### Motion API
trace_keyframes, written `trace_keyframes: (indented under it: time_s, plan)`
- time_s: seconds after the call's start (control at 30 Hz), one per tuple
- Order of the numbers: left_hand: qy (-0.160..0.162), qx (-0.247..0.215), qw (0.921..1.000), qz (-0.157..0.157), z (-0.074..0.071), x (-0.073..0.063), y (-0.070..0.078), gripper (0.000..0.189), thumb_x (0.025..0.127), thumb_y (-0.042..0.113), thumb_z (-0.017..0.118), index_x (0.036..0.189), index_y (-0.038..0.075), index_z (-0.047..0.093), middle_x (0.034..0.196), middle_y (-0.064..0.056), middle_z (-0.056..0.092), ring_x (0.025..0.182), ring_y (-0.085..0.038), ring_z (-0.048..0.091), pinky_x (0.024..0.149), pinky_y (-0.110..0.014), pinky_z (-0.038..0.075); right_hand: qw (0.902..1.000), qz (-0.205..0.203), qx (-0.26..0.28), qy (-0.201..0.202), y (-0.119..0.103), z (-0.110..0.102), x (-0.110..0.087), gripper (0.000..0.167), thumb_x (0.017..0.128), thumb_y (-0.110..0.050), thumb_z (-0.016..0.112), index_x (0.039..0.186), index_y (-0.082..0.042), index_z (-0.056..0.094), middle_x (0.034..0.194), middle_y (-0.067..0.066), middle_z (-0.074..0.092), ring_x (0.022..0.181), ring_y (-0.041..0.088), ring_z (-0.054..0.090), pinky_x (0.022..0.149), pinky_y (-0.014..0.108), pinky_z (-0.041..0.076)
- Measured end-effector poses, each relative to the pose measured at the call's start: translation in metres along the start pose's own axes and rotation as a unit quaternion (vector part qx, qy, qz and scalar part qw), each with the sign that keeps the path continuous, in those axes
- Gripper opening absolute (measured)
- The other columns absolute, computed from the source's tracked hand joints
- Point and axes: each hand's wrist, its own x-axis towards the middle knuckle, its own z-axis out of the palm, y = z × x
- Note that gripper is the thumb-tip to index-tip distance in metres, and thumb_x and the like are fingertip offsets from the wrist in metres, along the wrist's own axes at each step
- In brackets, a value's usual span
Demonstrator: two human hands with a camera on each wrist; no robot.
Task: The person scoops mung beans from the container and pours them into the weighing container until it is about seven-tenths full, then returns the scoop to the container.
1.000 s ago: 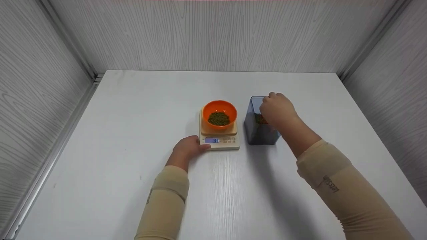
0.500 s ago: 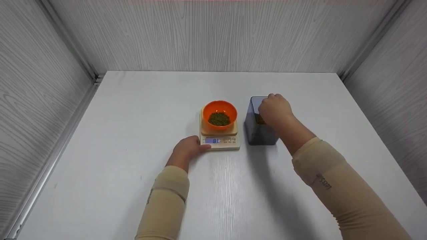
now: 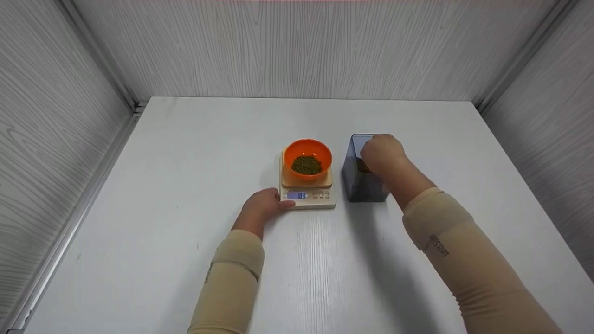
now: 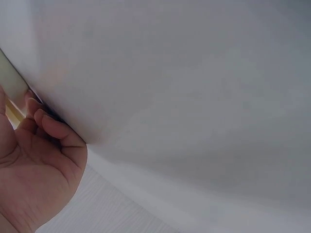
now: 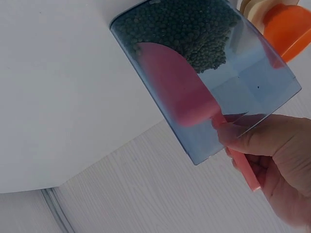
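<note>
My left hand (image 3: 263, 205) holds the lower left corner of a kitchen scale (image 3: 308, 204), thumb along its front and fingers bent at its side. An orange bowl (image 3: 307, 144) with green mung beans (image 3: 306, 165) sits on the scale, whose display is lit. In the right wrist view my right hand (image 5: 277, 155) grips the handle of a red scoop (image 5: 180, 82). Its blade reaches into a clear bluish container (image 5: 257, 92), its tip at the mung beans inside (image 5: 180, 29). From the head view my right hand (image 3: 383, 153) covers the scoop at the container's opening.
The scale and the container stand side by side on a white table (image 3: 185, 162), with a narrow gap between them. Grey wood-grain panels (image 3: 301, 51) rise behind the table and at both sides.
My right hand has dipped lower into the container, the forearm shifting slightly left. A bit of the scoop's red no longer shows in the head view. My left hand keeps its place on the scale.
</note>
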Motion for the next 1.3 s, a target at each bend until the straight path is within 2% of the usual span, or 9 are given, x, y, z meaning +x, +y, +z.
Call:
trace_keyframes:
  time_s: [0.23, 0.37, 0.47, 0.67, 0.8, 0.9, 1.03, 1.17, 1.3]
  plan:
    - [-0.002, -0.004, 1.0, -0.007, -0.001, -0.002, 0.001, 0.044, 0.079, 0.05, 0.064, 0.102, 0.012, 0.057, 0.095, -0.006, 0.056, 0.088, -0.024, 0.048, 0.087, -0.039, 0.04, 0.9994, 0.0, 0.03, -0.017, 0.001, 0.01, 0.009, 0.07, 0.043, -0.031, 0.09, 0.097, 0.004, 0.062, 0.087, 0.014, 0.058, 0.082, 0.026, 0.052, 0.083, 0.042, 0.047]
    - [-0.001, -0.006, 0.9999, -0.011, 0.0, -0.002, 0.0, 0.044, 0.079, 0.05, 0.064, 0.101, 0.012, 0.057, 0.095, -0.006, 0.056, 0.088, -0.024, 0.048, 0.086, -0.038, 0.04, 0.996, 0.008, 0.082, -0.035, 0.004, 0.017, 0.013, 0.042, 0.062, -0.017, 0.082, 0.095, 0.003, 0.063, 0.088, 0.015, 0.058, 0.08, 0.024, 0.05, 0.079, 0.041, 0.048]
    - [0.0, -0.006, 0.9999, -0.008, 0.001, -0.002, -0.001, 0.044, 0.079, 0.049, 0.065, 0.1, 0.012, 0.057, 0.094, -0.006, 0.056, 0.087, -0.024, 0.048, 0.085, -0.038, 0.04, 0.9912, 0.018, 0.122, -0.048, 0.006, 0.02, 0.015, 0.028, 0.071, -0.002, 0.071, 0.097, 0.003, 0.064, 0.094, 0.017, 0.059, 0.083, 0.025, 0.052, 0.08, 0.043, 0.048]
    - [0.002, 0.002, 1.0, 0.001, 0.001, 0.0, -0.002, 0.043, 0.079, 0.048, 0.065, 0.1, 0.012, 0.058, 0.093, -0.005, 0.057, 0.086, -0.023, 0.048, 0.085, -0.037, 0.04, 0.9873, 0.025, 0.15, -0.047, 0.008, 0.021, 0.016, 0.016, 0.08, 0.0, 0.063, 0.095, 0.003, 0.064, 0.097, 0.019, 0.06, 0.091, 0.03, 0.056, 0.082, 0.045, 0.047]
    - [0.004, -0.006, 1.0, -0.002, 0.001, 0.001, -0.002, 0.043, 0.078, 0.049, 0.065, 0.1, 0.013, 0.058, 0.094, -0.005, 0.057, 0.087, -0.023, 0.048, 0.086, -0.038, 0.04, 0.9895, 0.015, 0.136, -0.046, 0.011, 0.02, 0.014, 0.03, 0.071, -0.005, 0.074, 0.097, 0.004, 0.063, 0.097, 0.019, 0.059, 0.091, 0.031, 0.054, 0.085, 0.045, 0.045]
    - [0.004, -0.002, 1.0, 0.0, 0.001, 0.001, -0.001, 0.042, 0.079, 0.049, 0.065, 0.098, 0.013, 0.057, 0.091, -0.006, 0.056, 0.086, -0.023, 0.048, 0.083, -0.037, 0.039, 0.9867, 0.014, 0.155, -0.046, 0.015, 0.021, 0.011, 0.033, 0.069, -0.005, 0.074, 0.098, 0.005, 0.063, 0.097, 0.019, 0.059, 0.087, 0.029, 0.052, 0.085, 0.045, 0.045]
    - [0.004, 0.004, 1.0, 0.003, 0.0, 0.001, -0.001, 0.041, 0.079, 0.048, 0.064, 0.096, 0.012, 0.057, 0.09, -0.006, 0.055, 0.085, -0.023, 0.048, 0.082, -0.037, 0.039, 0.9767, 0.022, 0.208, -0.048, 0.023, 0.027, 0.01, 0.021, 0.076, -0.004, 0.067, 0.095, 0.003, 0.064, 0.095, 0.017, 0.06, 0.081, 0.026, 0.05, 0.084, 0.046, 0.045]
    - [0.004, 0.002, 1.0, 0.001, -0.001, 0.0, 0.0, 0.04, 0.08, 0.048, 0.064, 0.096, 0.012, 0.056, 0.089, -0.006, 0.055, 0.085, -0.023, 0.048, 0.082, -0.037, 0.039, 0.9693, 0.028, 0.24, -0.047, 0.026, 0.032, 0.011, 0.017, 0.08, -0.008, 0.063, 0.094, 0.002, 0.065, 0.093, 0.016, 0.061, 0.081, 0.027, 0.051, 0.084, 0.046, 0.045]
    - [0.002, 0.0, 1.0, 0.002, 0.0, 0.0, 0.0, 0.04, 0.079, 0.048, 0.064, 0.094, 0.012, 0.056, 0.088, -0.006, 0.054, 0.084, -0.023, 0.047, 0.08, -0.037, 0.039, 0.9671, 0.03, 0.249, -0.043, 0.026, 0.034, 0.01, 0.017, 0.08, -0.007, 0.062, 0.094, 0.002, 0.065, 0.093, 0.016, 0.061, 0.081, 0.027, 0.052, 0.084, 0.047, 0.045]
